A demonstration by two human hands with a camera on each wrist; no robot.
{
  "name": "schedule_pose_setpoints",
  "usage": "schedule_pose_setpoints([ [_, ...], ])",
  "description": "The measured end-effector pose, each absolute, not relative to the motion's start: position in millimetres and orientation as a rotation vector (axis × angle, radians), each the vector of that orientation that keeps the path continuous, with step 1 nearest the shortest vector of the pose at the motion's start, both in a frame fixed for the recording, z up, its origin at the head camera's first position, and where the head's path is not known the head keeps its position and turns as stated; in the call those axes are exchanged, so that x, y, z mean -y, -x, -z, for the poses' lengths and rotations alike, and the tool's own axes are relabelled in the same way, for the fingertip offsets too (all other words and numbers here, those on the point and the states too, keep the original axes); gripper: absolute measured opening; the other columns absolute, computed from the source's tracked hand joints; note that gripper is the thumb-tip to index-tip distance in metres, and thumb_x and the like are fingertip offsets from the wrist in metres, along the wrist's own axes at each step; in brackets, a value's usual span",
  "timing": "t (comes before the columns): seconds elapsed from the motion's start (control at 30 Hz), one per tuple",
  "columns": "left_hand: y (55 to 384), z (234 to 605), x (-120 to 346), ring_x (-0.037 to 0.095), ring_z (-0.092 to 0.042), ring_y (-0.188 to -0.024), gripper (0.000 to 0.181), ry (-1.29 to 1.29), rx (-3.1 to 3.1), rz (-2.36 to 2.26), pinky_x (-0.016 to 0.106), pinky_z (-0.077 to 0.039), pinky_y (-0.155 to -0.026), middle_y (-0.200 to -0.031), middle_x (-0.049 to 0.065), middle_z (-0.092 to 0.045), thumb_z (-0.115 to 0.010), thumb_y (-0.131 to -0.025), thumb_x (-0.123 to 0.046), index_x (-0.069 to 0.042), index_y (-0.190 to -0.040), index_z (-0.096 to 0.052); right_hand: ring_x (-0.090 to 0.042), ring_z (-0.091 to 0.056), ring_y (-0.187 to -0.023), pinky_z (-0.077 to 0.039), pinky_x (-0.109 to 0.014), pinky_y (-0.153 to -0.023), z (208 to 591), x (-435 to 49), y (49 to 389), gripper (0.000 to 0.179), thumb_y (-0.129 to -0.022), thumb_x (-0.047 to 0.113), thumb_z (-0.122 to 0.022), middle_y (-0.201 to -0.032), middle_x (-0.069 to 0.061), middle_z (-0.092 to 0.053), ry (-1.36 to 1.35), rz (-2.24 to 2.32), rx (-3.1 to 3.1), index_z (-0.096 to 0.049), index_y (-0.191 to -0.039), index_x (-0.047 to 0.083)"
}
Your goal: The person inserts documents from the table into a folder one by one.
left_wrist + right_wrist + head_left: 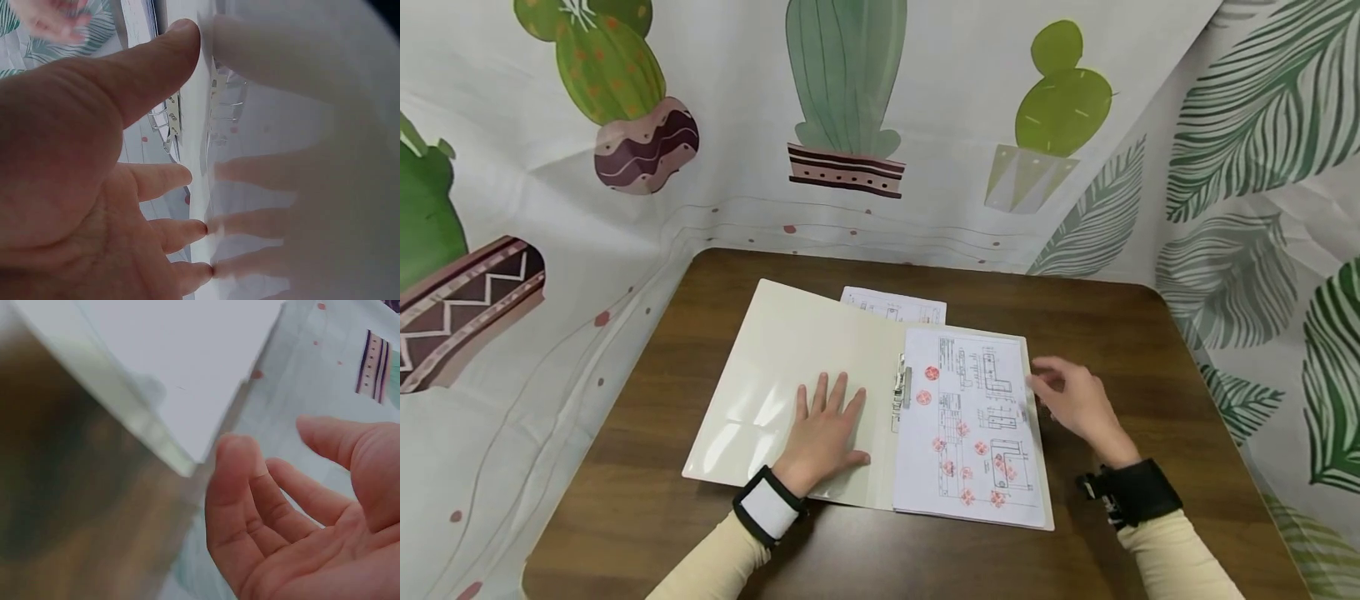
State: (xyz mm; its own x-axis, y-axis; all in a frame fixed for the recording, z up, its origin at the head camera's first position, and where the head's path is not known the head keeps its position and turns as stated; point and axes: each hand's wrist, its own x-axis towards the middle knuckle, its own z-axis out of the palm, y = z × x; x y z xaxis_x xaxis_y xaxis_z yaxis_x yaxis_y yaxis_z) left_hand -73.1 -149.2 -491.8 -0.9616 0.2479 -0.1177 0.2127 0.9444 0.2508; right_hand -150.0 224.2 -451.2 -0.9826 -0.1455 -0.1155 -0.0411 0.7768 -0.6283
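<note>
A cream ring folder [752,358] lies spread on the table, its glossy inside cover to the left. My left hand [822,437] rests on that cover with fingers spread; the left wrist view shows its fingertips [203,230] against the shiny surface. On the folder's right side lies a stack of paper [917,475], the top sheet printed with technical drawings and red stamps. A metal binder clip mechanism [901,387] runs along the stack's left edge. My right hand [1078,408] hovers by the stack's right edge, fingers loosely bent, thumb apart, holding nothing.
Another printed sheet [928,312] sticks out from behind the folder's far edge. The brown wooden table [640,433] has rounded far corners. Behind and beside it hangs a white cloth [947,108] patterned with cacti and leaves.
</note>
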Motion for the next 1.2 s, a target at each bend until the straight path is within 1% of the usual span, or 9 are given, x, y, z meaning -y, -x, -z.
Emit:
schedule_pose_setpoints([
  [0.07, 72.8, 492.2, 150.1, 0.053, -0.017, -0.151, 0.097, -0.344, -2.95, -0.353, 0.072, -0.011, -0.117, -0.163, 0.027, -0.029, -0.089, -0.075, -0.049, -0.007, -0.153, -0.048, -0.043, -0.066, -0.111, -0.055, -0.052, -0.085, 442.7, -217.2, 163.3, 0.053, -0.104, 0.025, -0.061, -0.13, -0.027, -0.064, 0.237, 0.995, -2.839, -0.047, -0.149, -0.002],
  [0.17, 72.5, 493.1, 151.5, 0.053, -0.017, -0.151, 0.097, -0.338, -2.947, -0.353, 0.072, -0.01, -0.117, -0.163, 0.027, -0.028, -0.089, -0.075, -0.049, -0.007, -0.153, -0.048, -0.046, -0.051, -0.134, -0.044, -0.06, -0.104, 432.8, -198.9, 185.3, 0.065, -0.104, 0.026, -0.062, -0.149, -0.028, -0.05, 0.331, 0.97, -2.834, -0.035, -0.156, -0.001],
  [0.3, 72.1, 494.8, 151.9, 0.053, -0.016, -0.151, 0.098, -0.338, -2.942, -0.358, 0.072, -0.009, -0.117, -0.164, 0.027, -0.027, -0.088, -0.075, -0.05, -0.008, -0.153, -0.048, -0.045, -0.036, -0.146, -0.034, -0.059, -0.114, 430.7, -168.6, 212.7, 0.076, -0.104, 0.028, -0.063, -0.162, -0.026, -0.032, 0.426, 0.892, -2.782, -0.022, -0.162, 0.0],
  [0.4, 71.8, 496.9, 151.8, 0.053, -0.016, -0.151, 0.097, -0.346, -2.942, -0.35, 0.072, -0.01, -0.117, -0.163, 0.027, -0.028, -0.088, -0.075, -0.05, -0.008, -0.153, -0.048, -0.044, -0.034, -0.147, -0.032, -0.057, -0.117, 438.2, -146.9, 230.7, 0.079, -0.103, 0.027, -0.063, -0.164, -0.025, -0.029, 0.483, 0.846, -2.749, -0.019, -0.163, 0.0],
  [0.6, 72.8, 499.9, 150.9, 0.054, -0.017, -0.151, 0.098, -0.363, -2.95, -0.338, 0.072, -0.011, -0.117, -0.163, 0.028, -0.028, -0.088, -0.075, -0.051, -0.008, -0.153, -0.048, -0.04, -0.044, -0.142, -0.037, -0.054, -0.114, 459.7, -110.3, 263.1, 0.079, -0.102, 0.027, -0.065, -0.16, -0.024, -0.038, 0.522, 0.69, -2.747, -0.021, -0.162, -0.001],
  [0.73, 73.1, 499.9, 149.0, 0.054, -0.018, -0.151, 0.098, -0.358, -2.954, -0.335, 0.072, -0.01, -0.117, -0.163, 0.028, -0.028, -0.089, -0.074, -0.05, -0.008, -0.153, -0.049, -0.039, -0.062, -0.124, -0.049, -0.053, -0.102, 475.1, -91.8, 279.3, 0.072, -0.101, 0.023, -0.067, -0.145, -0.026, -0.055, 0.507, 0.608, -2.792, -0.032, -0.158, -0.002],
  [0.83, 73.1, 498.8, 146.8, 0.053, -0.018, -0.151, 0.097, -0.365, -2.957, -0.325, 0.072, -0.011, -0.117, -0.163, 0.029, -0.028, -0.088, -0.075, -0.051, -0.009, -0.153, -0.049, -0.037, -0.069, -0.108, -0.055, -0.051, -0.091, 485.5, -82.2, 286.1, 0.066, -0.1, 0.022, -0.068, -0.136, -0.026, -0.063, 0.451, 0.565, -2.818, -0.039, -0.155, -0.002],
  [1.0, 72.7, 496.2, 145.0, 0.054, -0.018, -0.15, 0.096, -0.382, -2.959, -0.324, 0.072, -0.012, -0.117, -0.162, 0.029, -0.028, -0.087, -0.075, -0.051, -0.009, -0.153, -0.049, -0.035, -0.071, -0.095, -0.057, -0.051, -0.083, 494.2, -72.4, 289.7, 0.061, -0.1, 0.021, -0.067, -0.132, -0.025, -0.065, 0.372, 0.5, -2.851, -0.045, -0.152, -0.002],
  [1.2, 73.7, 493.7, 147.7, 0.053, -0.019, -0.151, 0.096, -0.377, -2.988, -0.282, 0.072, -0.014, -0.116, -0.163, 0.028, -0.029, -0.087, -0.075, -0.052, -0.01, -0.153, -0.049, -0.034, -0.071, -0.092, -0.058, -0.05, -0.081, 495.7, -61.1, 295.3, 0.056, -0.1, 0.02, -0.068, -0.13, -0.025, -0.066, 0.37, 0.514, -2.911, -0.05, -0.148, -0.002],
])
